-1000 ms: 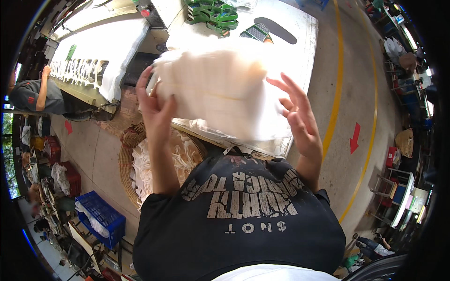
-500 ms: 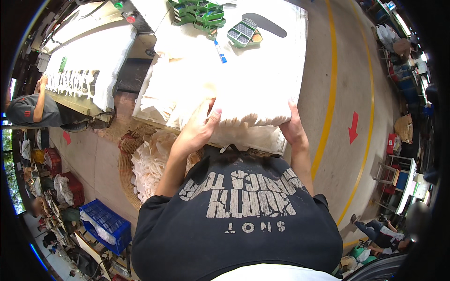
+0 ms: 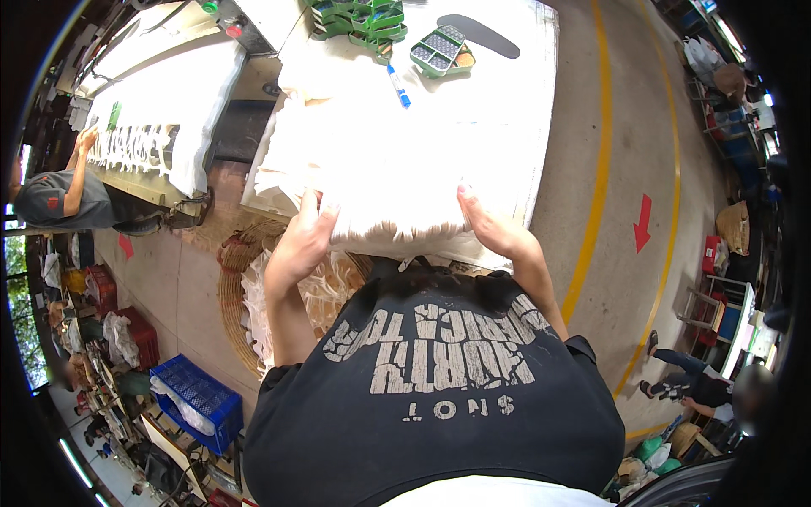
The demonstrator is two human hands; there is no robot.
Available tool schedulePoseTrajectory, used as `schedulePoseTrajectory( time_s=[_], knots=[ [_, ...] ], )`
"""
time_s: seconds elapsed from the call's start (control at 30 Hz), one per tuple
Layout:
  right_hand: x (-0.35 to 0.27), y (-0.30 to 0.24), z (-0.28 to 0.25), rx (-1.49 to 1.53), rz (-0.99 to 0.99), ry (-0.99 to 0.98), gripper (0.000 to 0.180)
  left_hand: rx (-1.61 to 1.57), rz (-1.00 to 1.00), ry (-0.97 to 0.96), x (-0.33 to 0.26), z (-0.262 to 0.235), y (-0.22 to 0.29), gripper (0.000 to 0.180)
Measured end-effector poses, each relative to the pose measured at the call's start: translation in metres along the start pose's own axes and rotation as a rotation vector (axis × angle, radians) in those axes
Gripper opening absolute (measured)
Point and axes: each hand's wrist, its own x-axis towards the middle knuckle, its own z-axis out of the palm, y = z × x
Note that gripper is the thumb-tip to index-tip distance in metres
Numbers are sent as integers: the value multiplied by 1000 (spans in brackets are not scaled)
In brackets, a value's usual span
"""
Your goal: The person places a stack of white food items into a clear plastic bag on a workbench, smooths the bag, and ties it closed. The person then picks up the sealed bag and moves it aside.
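Note:
A thick stack of thin white sheets [image 3: 397, 231], apparently fabric, lies at the near edge of the white table [image 3: 519, 127]. Its layered front edge is uneven, and bright light washes out its top. My left hand [image 3: 306, 241] is closed at the stack's left end, thumb on the near side. On the opposite end, my right hand [image 3: 497, 230] grips with thumb uppermost; the fingers beneath are partly hidden. Farther up the table lie a blue-and-white marker [image 3: 398, 87], green divided metal cutting dies [image 3: 439, 52], a pile of wavy green dies [image 3: 359, 25] and a dark sole-shaped piece [image 3: 480, 35].
Below the table's left corner stands a round wicker basket [image 3: 232, 296] of white scraps. A co-worker [image 3: 68, 198] works at another white-covered table on the left. A blue crate [image 3: 198, 401] sits lower left. Yellow floor lines [image 3: 601, 169] run along the right.
Both my hands have moved left, and the stack's front edge between them has shifted left too. The co-worker's hand at left has risen slightly. The far-right person's legs have moved.

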Motion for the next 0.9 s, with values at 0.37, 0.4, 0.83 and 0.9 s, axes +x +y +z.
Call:
schedulePoseTrajectory(
  time_s=[0.37,0.4,0.83,0.9],
  knots=[
    [21,-7,-11,400,153,95,60,-527,0,22,27,1,-35,58],
    [24,-9,-10,337,123,90,60,-526,14,13,30,0,-37,63],
    [25,-25,-17,-42,-286,327,73,73,514,134,18,3,7,93],
    [3,-36,-25,-190,-208,287,70,326,498,116,-2,-7,19,89]
  ],
)
